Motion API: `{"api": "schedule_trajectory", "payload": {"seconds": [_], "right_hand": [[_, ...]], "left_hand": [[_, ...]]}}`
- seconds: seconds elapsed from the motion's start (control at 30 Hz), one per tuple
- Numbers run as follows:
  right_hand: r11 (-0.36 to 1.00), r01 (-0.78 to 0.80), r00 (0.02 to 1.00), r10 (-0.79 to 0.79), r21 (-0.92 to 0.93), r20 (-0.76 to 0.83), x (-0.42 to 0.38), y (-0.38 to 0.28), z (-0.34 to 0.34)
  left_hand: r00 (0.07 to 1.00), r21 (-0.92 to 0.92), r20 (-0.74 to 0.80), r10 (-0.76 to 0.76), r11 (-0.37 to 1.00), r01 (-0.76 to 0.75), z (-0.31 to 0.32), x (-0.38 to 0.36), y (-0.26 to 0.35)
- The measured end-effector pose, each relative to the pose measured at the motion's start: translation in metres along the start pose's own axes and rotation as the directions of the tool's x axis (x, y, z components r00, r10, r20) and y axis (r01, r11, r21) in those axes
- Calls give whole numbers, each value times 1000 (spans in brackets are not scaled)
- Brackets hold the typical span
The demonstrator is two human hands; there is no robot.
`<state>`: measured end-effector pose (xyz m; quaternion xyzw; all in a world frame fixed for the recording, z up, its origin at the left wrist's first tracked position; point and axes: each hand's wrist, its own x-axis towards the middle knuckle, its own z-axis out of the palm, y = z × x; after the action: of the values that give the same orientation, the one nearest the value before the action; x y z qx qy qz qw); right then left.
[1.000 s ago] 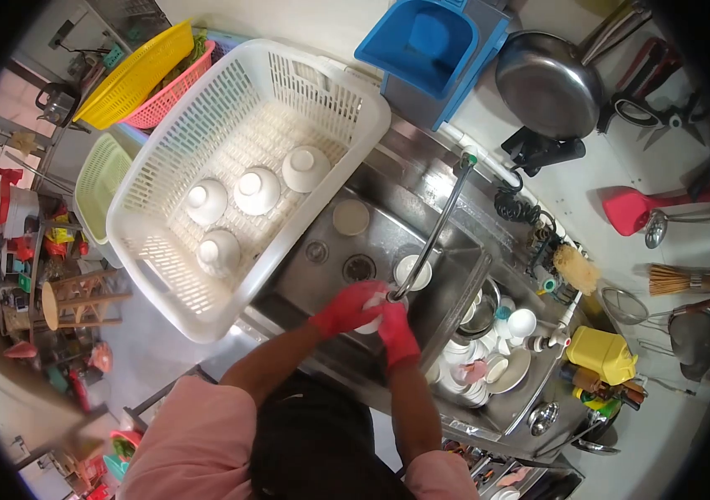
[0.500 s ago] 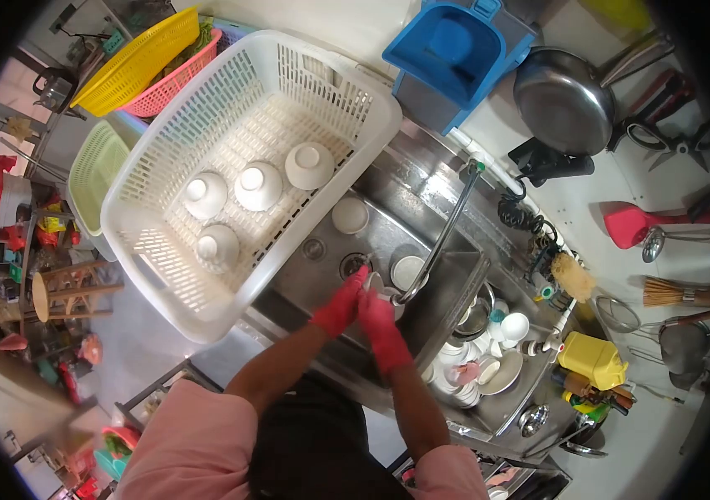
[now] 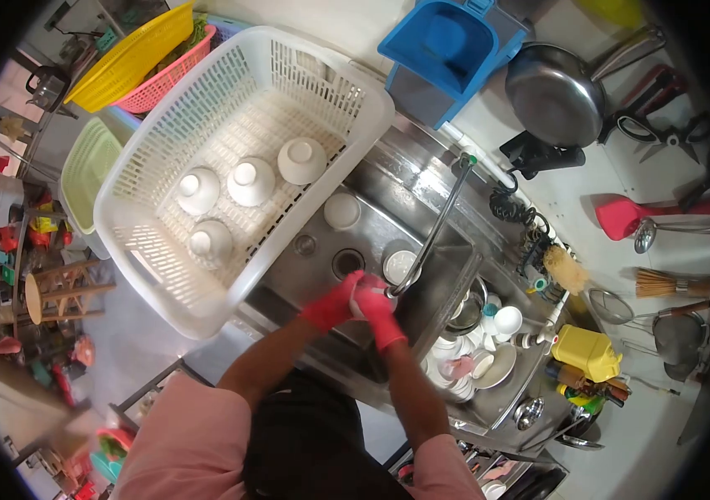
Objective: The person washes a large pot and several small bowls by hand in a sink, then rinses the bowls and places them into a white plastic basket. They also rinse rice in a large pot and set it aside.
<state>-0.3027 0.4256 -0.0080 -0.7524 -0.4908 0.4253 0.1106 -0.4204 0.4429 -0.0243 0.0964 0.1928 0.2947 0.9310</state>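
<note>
Both hands wear red rubber gloves and meet under the tap [image 3: 431, 236] over the left sink basin [image 3: 284, 287]. My left hand [image 3: 331, 305] and my right hand [image 3: 378, 312] are closed around a white bowl [image 3: 358, 309], mostly covered by the gloves. Just beyond them in the basin sits one white bowl [image 3: 401, 266], partly behind the spout. Another white bowl [image 3: 342, 211] rests farther back, by the basket side. The drain [image 3: 348, 264] shows beside my left hand.
A large white basket [image 3: 196, 321] at the left holds several upturned white bowls [image 3: 250, 181]. Piled dishes [image 3: 453, 375] and a pan fill the right basin. Utensils and a steel frying pan [image 3: 556, 93] hang on the wall; a yellow jug [image 3: 585, 352] stands right.
The gloved hands have come closer together and turned the bowl, which is now more hidden between them. The whole view has shifted slightly.
</note>
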Motion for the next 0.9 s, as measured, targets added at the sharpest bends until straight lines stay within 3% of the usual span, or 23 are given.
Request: {"api": "schedule_trajectory", "payload": {"seconds": [0.03, 0.07, 0.1, 0.13, 0.17, 0.2, 0.23, 0.27, 0.3, 0.37, 0.4, 0.43, 0.53, 0.57, 0.6, 0.67, 0.7, 0.73, 0.77, 0.83, 0.9], "right_hand": [[950, 69, 996, -81, -305, -26, 8, -1, 9], [965, 134, 988, -112, -223, 110, 6, 5, 5], [973, 188, 958, -152, -132, 243, 2, 13, -4], [975, 219, 910, -194, -28, 367, -5, 20, -6], [931, 289, 894, -180, -222, 411, -8, 6, -12], [909, 308, 886, -166, -280, 434, -9, -1, -18], [952, 195, 929, -102, -236, 355, -9, -1, -21], [988, 45, 971, -10, -145, 238, -8, -1, -24], [995, -81, 988, 88, -53, 126, -6, -3, -23], [992, -114, 991, 117, -44, 67, -2, -7, -16], [994, -55, 993, 64, -95, 103, -4, -9, -15], [990, 6, 990, 14, -142, 140, -7, -10, -14], [946, 182, 962, -114, -269, 250, -18, -2, -15], [920, 244, 944, -153, -307, 293, -24, -2, -17], [945, 191, 959, -122, -266, 257, -28, -5, -19], [992, 93, 983, -77, -87, 168, -32, -8, -18], [997, 53, 992, -59, 55, 113, -35, -6, -14], [957, 17, 999, -28, 289, 36, -38, 3, -1], [862, 9, 999, 13, 507, -41, -33, 9, 10], [701, 99, 961, 118, 707, -251, -13, 26, 37], [446, 87, 926, 292, 891, -237, -4, 21, 34]], "left_hand": [[990, -377, -27, -142, 918, 122, -26, 12, -14], [997, 125, -42, 72, 990, -66, -37, 12, -14], [963, 589, 46, 266, 771, -241, -43, 6, -5], [973, 628, 35, 228, 753, -199, -43, 2, -5], [982, 665, 24, 189, 731, -157, -37, -3, -2], [995, 301, -68, -66, 950, 84, 2, -10, 12], [942, -119, -42, -332, 938, 325, 25, -11, 21], [999, 373, -41, -37, 927, 49, 25, -6, 19], [968, 752, 98, 230, 620, -224, 16, -3, 8], [957, 680, 126, 262, 679, -276, -20, 11, -10], [999, 200, 31, 31, 979, -37, -62, 30, -16], [973, -349, 77, -217, 909, 230, -87, 41, -16], [912, -130, -322, -253, 966, 223, -26, 22, 29], [955, 391, -286, 81, 919, 39, -31, 17, 25], [930, 796, -84, 358, 585, -153, -35, 11, 20], [887, 848, -70, 457, 495, -188, -39, 17, 23], [901, 550, -327, 286, 833, -65, -27, 21, 19], [876, 124, -481, 16, 991, 50, -16, 22, 14], [856, 329, -487, 174, 944, -5, -5, 21, 9], [797, 703, -356, 488, 702, -115, 12, 11, -2], [677, 945, -53, 734, 257, -204, 18, 2, -2]]}}
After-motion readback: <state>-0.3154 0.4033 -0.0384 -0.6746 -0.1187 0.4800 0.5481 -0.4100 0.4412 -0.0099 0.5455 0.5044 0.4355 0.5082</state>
